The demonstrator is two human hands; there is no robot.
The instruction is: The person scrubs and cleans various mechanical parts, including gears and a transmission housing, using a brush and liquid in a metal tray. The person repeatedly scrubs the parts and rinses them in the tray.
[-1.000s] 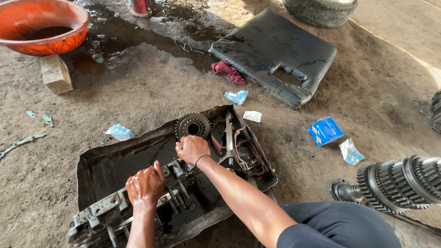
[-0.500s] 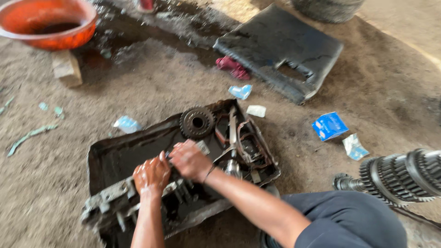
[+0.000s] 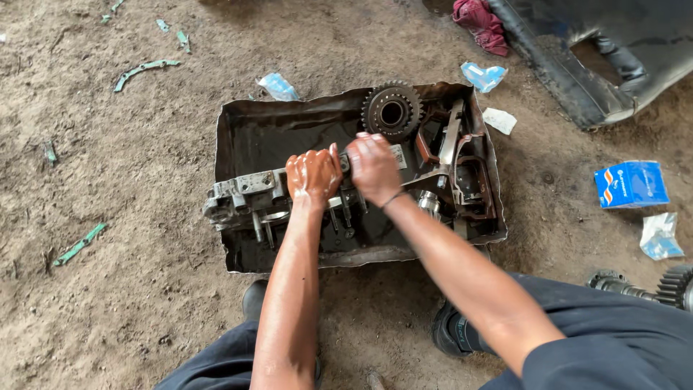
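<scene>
Lying crosswise in the oily tray, its long axis left to right, the metal housing was clasped by the left hand and right hand, closed side by side at its right end.

2 bare forearms extended forward and converging, both slick with oil, left hand fisted, knuckles up, fingers curled under, right hand just beside it, palm down, fingers bent in a grip, dark band on right wrist, hands nearly touching
</scene>
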